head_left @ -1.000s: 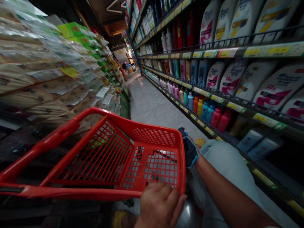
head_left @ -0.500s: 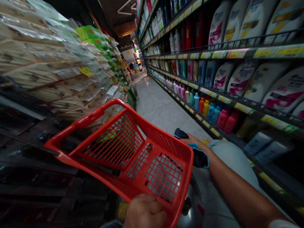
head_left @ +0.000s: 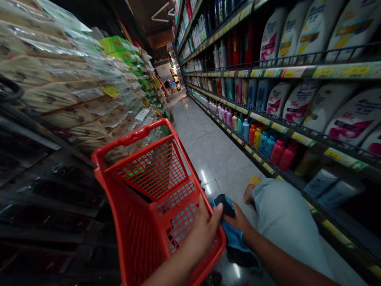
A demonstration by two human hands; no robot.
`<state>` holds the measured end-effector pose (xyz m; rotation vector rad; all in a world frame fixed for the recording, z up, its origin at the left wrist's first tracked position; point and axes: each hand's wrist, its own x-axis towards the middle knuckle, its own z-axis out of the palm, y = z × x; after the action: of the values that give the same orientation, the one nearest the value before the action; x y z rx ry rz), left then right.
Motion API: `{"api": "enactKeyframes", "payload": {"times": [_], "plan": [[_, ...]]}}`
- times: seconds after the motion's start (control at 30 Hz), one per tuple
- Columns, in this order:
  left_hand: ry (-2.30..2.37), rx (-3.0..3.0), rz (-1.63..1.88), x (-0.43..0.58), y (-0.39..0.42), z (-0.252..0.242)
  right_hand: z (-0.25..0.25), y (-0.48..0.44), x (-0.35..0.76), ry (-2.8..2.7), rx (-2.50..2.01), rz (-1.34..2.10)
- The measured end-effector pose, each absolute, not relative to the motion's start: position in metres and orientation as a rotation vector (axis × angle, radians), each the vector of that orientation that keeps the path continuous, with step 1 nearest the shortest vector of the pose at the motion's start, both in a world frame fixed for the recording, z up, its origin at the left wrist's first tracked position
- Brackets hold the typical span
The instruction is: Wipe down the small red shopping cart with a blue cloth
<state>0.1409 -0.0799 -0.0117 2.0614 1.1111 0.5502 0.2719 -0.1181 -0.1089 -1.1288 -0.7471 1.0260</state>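
A red plastic shopping cart (head_left: 125, 206) with grid sides stands in front of me, its basket showing only bare mesh. My right hand (head_left: 238, 222), just outside the cart's right rim, is closed on a dark navy cloth with light-blue parts (head_left: 233, 234); part of it hangs down below the hand. Reaching over the basket, my left hand (head_left: 204, 224) is at the inner side of that rim, close to the cloth. Its thumb and index finger are spread apart; the other fingers are partly hidden.
Shelves of shampoo bottles (head_left: 309, 31) and smaller coloured bottles (head_left: 264, 141) line the right side. Stacked plastic-wrapped packs (head_left: 68, 79) rise on the left. A tiled aisle (head_left: 196, 119) runs ahead. My bent leg (head_left: 282, 214) is beside the cart at right.
My left hand has left the cart's near rim and moved across to the right side, near the cloth. The cart has turned, and my right hand with the cloth now appears lower.
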Motion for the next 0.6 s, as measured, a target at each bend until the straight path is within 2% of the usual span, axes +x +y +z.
{"api": "enactKeyframes", "payload": {"times": [0.1,0.23,0.33,0.47,0.6], "plan": [[1.111,2.025,0.539,0.139,-0.087,-0.010,-0.110,-0.110,0.249,-0.805,-1.045,0.848],[1.096,2.049,0.466,0.123,-0.093,-0.005,-0.105,-0.055,0.244,-0.814,-1.041,0.830],[1.102,2.143,0.450,0.104,-0.095,-0.010,-0.123,-0.025,0.241,-0.631,-1.180,0.821],[1.048,2.261,0.413,0.070,-0.095,-0.020,-0.146,-0.044,0.220,-0.500,-1.249,0.840],[1.007,2.332,0.369,0.056,-0.094,-0.021,-0.109,-0.056,0.214,-0.587,-1.132,0.756]]}}
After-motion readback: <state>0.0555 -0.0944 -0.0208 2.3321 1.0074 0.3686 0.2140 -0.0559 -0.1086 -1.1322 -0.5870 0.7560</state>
